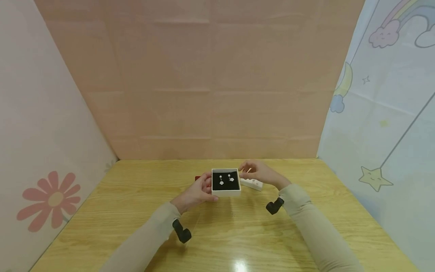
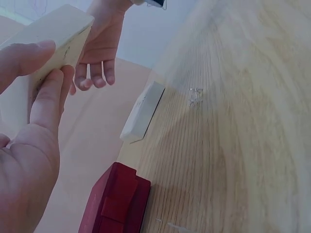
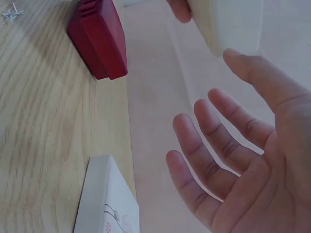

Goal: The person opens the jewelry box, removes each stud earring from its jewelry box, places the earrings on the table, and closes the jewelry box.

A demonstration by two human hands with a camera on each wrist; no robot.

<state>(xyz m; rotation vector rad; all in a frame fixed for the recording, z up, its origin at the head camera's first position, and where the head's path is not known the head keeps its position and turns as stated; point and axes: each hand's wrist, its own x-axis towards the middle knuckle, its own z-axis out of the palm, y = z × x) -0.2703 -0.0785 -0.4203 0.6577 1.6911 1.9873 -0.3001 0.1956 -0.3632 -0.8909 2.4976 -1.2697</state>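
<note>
A small white jewelry box (image 1: pixel 226 193) is held above the table, tilted so its inside faces the head camera. On its black lining lies a pair of earrings (image 1: pixel 221 180) with white flower drops. My left hand (image 1: pixel 197 193) grips the box by its left side, thumb at the front and fingers behind; the left wrist view shows the box (image 2: pixel 68 24) from below. At the box's right side is my right hand (image 1: pixel 259 173), its thumb close to the wall. In the right wrist view the fingers (image 3: pixel 194 141) of that hand are spread and loosely bent, holding nothing.
A white box lid (image 1: pixel 253 184) with a printed drawing lies on the table behind my right hand. A dark red box (image 2: pixel 116 199) stands behind my left hand. Small clear or silvery bits (image 2: pixel 196 96) lie on the wooden table (image 1: pixel 102 211). Cloth-covered walls enclose it.
</note>
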